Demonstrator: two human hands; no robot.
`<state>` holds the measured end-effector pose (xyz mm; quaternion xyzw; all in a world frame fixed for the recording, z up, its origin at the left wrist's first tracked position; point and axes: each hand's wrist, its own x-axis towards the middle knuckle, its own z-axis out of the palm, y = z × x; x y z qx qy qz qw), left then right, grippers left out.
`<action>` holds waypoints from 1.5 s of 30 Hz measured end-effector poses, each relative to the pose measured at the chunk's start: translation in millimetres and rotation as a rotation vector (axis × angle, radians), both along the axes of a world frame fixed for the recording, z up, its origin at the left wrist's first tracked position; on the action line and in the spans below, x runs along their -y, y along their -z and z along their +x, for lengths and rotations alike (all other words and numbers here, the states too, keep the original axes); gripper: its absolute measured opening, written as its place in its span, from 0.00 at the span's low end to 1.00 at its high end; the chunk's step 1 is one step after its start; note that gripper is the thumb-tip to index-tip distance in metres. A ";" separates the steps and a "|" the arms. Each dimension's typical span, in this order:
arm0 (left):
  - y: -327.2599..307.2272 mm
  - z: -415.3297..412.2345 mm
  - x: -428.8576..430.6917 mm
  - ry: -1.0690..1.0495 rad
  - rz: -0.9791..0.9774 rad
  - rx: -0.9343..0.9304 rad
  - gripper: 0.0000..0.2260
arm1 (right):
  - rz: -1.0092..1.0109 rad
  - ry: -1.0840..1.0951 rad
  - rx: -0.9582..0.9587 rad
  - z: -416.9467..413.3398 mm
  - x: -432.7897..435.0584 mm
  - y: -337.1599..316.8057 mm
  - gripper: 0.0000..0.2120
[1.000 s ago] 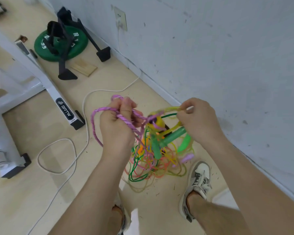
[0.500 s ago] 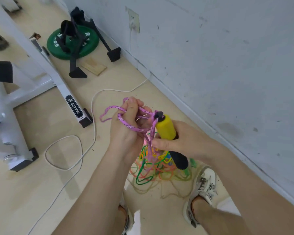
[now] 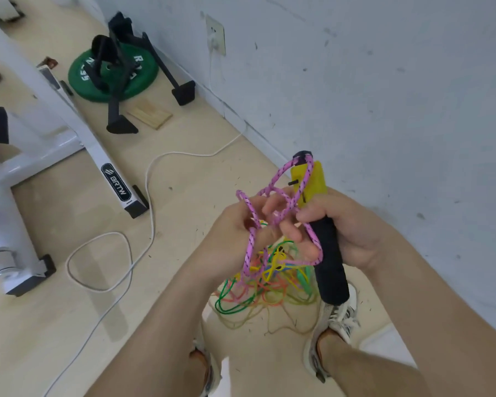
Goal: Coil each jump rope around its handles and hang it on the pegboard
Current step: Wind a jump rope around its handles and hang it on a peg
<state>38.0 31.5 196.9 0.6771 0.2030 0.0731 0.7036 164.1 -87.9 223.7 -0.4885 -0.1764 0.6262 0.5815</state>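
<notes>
Right hand gripping handle round black foam, yellow end pointing up. Left hand holding pink rope, fingers curling through its loops just beside handle; rope running from handle's top cap, hanging in slack loops between both hands. Below hands, tangled pile of coloured ropes lying on floor near wall edge, between shoes. Farther out, white cable looping across floor. Green weight plate lying toward far end, by wall.

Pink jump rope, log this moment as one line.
stage: not yet hung | left hand: holds pink jump rope loops | right hand: grips yellow-and-black handle | tangled rope pile: floor below | pegboard: not in view
</notes>
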 end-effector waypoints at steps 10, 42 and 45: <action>17.1 7.9 22.4 0.270 0.087 -0.113 0.10 | -0.119 0.376 0.289 2.9 -4.8 -5.5 0.06; -4.2 7.4 20.4 0.030 0.291 -0.011 0.05 | 0.322 0.749 -0.355 -5.6 -13.7 -55.9 0.06; 0.4 7.0 17.1 -0.060 0.322 0.006 0.06 | 0.320 0.773 -0.430 4.2 -9.4 -48.8 0.06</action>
